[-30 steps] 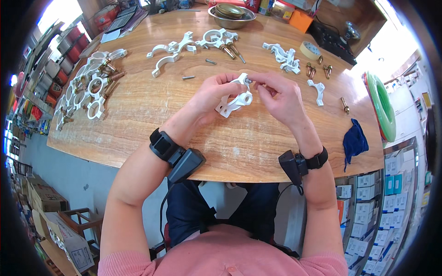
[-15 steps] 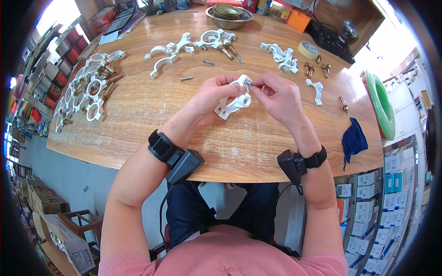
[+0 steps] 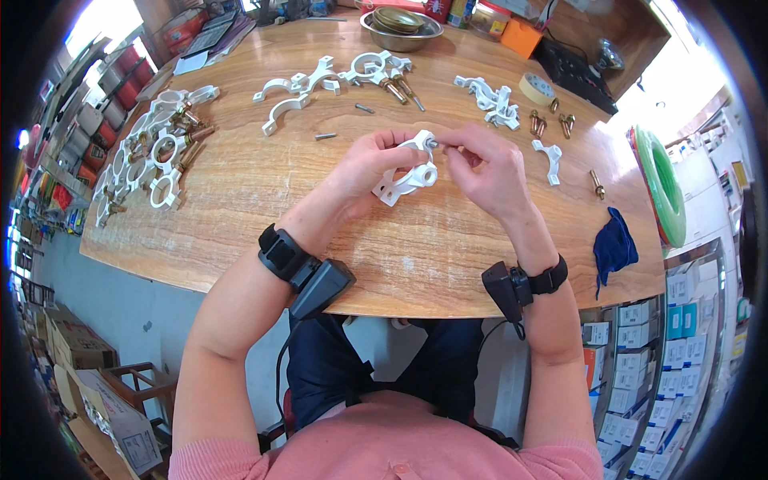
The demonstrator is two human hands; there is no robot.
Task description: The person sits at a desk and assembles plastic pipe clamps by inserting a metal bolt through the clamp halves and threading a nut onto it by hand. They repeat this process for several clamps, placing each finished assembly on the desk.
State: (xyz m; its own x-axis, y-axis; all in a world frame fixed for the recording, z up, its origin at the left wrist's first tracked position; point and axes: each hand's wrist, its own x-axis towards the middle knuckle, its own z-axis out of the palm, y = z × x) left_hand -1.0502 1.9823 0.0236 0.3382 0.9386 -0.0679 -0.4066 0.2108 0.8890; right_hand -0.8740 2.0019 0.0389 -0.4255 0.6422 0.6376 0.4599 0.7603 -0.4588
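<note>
My left hand (image 3: 370, 170) is closed around a white plastic pipe clamp (image 3: 410, 182), held tilted just above the table's middle. A small metal screw (image 3: 433, 144) pokes from the clamp's upper lug. At that screw, the thumb and forefinger of my right hand (image 3: 486, 166) are bent together in a pinch; its other fingers are curled in. Beyond my left hand lie two loose screws, a nearer screw (image 3: 326, 136) and a farther screw (image 3: 364, 108). To the right of my right hand rests a white clamp half (image 3: 549, 162).
Assembled white clamps with brass-coloured bolts (image 3: 166, 148) crowd the left side. More clamp parts (image 3: 320, 76) lie at the back, others (image 3: 490, 100) at back right. Bolts (image 3: 566, 124), a tape roll (image 3: 537, 89), a blue cloth (image 3: 615, 248) and green coils (image 3: 660, 186) are rightward; a metal bowl (image 3: 400, 34) stands behind.
My right thumb and forefinger have shifted slightly at the screw, the thumb drawing a little to the right. My left hand keeps its hold on the clamp.
</note>
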